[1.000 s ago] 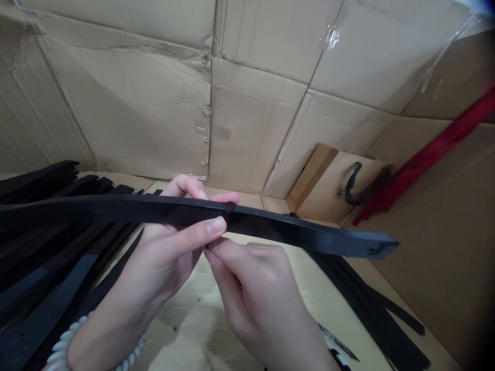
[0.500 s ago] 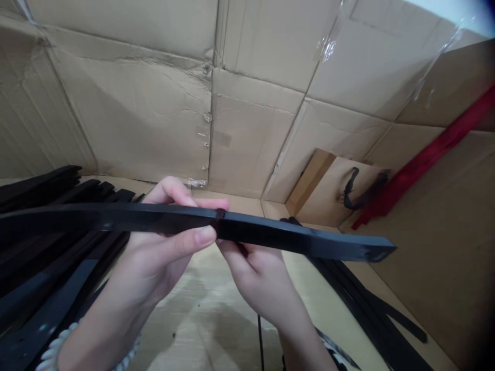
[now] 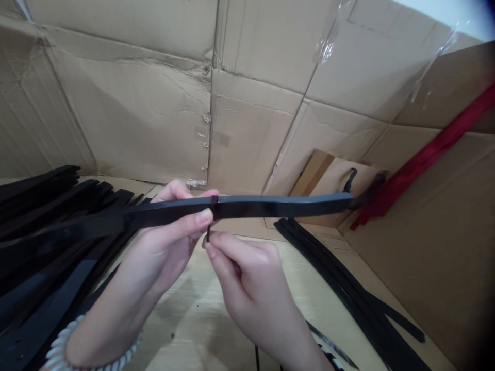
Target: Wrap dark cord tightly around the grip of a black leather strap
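Note:
A long flat black strip (image 3: 278,205) runs across the view, its far end pointing right and away from me. My left hand (image 3: 154,247) grips it, with the thumb on top and the fingers behind. A thin dark tie (image 3: 213,206) loops around the strip just past my left thumb, and its tail hangs down below the strip. My right hand (image 3: 247,273) sits under the strip, pinching that tail between thumb and forefinger. A white coiled bracelet (image 3: 93,350) circles my left wrist.
A stack of black strips (image 3: 38,206) lies at the left, with a smaller bundle (image 3: 340,278) at the right, on a pale wooden table (image 3: 185,319). Cardboard sheets (image 3: 131,103) line the back. A red strip (image 3: 425,159) leans against the cardboard at the right.
The strip's far end has swung up and away from me. My right hand has dropped lower and now pinches the tie's tail under the strip.

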{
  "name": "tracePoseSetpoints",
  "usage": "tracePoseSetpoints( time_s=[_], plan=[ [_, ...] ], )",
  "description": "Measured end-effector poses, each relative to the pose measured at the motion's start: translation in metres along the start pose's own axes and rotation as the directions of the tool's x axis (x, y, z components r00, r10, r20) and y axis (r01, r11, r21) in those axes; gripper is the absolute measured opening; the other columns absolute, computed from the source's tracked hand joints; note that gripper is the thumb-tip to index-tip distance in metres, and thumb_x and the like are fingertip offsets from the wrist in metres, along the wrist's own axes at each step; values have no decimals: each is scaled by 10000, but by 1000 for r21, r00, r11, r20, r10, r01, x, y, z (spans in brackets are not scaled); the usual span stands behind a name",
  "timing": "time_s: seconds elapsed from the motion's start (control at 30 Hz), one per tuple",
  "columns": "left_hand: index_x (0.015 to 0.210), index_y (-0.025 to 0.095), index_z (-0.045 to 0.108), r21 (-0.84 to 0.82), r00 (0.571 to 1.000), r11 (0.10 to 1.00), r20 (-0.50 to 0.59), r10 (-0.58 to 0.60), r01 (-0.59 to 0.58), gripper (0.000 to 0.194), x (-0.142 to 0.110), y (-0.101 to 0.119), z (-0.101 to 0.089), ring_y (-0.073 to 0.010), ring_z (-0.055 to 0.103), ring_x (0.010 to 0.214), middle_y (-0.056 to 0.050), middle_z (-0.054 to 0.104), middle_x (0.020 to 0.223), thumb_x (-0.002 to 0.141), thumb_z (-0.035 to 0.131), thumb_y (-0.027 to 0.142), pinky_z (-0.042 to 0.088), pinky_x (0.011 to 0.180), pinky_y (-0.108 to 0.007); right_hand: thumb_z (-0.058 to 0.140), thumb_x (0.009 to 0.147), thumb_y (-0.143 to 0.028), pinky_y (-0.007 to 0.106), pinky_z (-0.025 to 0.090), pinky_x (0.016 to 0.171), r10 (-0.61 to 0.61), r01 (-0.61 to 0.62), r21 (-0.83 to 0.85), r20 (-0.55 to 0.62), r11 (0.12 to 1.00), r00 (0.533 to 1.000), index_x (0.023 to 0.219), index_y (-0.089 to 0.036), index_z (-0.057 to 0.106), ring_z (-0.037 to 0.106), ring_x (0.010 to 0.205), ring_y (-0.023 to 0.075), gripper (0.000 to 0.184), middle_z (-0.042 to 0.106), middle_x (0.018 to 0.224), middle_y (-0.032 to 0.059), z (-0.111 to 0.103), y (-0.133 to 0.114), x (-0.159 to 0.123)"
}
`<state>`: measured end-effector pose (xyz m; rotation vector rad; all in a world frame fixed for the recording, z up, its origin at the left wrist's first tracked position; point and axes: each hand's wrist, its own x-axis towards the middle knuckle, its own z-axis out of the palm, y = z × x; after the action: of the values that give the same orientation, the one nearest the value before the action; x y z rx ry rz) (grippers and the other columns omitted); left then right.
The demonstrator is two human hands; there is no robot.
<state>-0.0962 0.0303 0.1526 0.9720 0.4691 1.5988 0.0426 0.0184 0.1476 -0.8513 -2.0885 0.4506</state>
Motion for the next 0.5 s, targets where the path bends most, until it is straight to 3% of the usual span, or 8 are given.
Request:
tracePoseSetpoints(
  time_s=[0.13, 0.33, 0.5],
  plan=[
    [742, 194, 538, 45, 995, 996, -67, 75, -72, 217, 5, 1, -2, -79, 614, 768, 36, 637, 850, 740, 693, 41, 518, 709, -150, 452, 890, -159, 230, 229, 478, 9, -15, -78, -86, 997, 996, 680, -190, 433, 327, 467, 58, 214, 344, 551, -65, -7, -6, -4],
    [733, 206, 568, 195, 976, 968, -119, 182, -157, 270, 4, -6, 5, -68, 638, 723, 66, 611, 719, 677, 741, 6, 506, 661, -112, 448, 870, -126, 243, 248, 496, -67, 38, -212, -134, 977, 989, 667, -176, 462, 331, 478, 77, 209, 399, 534, -52, -6, -9, -8],
    [728, 225, 569, 360, 966, 911, -84, 245, -200, 276, 4, -11, 5, -141, 687, 890, 61, 657, 724, 670, 780, 58, 533, 773, -183, 459, 862, -116, 239, 262, 485, -119, 74, -302, -136, 950, 984, 683, -169, 535, 375, 453, 75, 202, 487, 521, -44, -15, -5, -7]
  ],
)
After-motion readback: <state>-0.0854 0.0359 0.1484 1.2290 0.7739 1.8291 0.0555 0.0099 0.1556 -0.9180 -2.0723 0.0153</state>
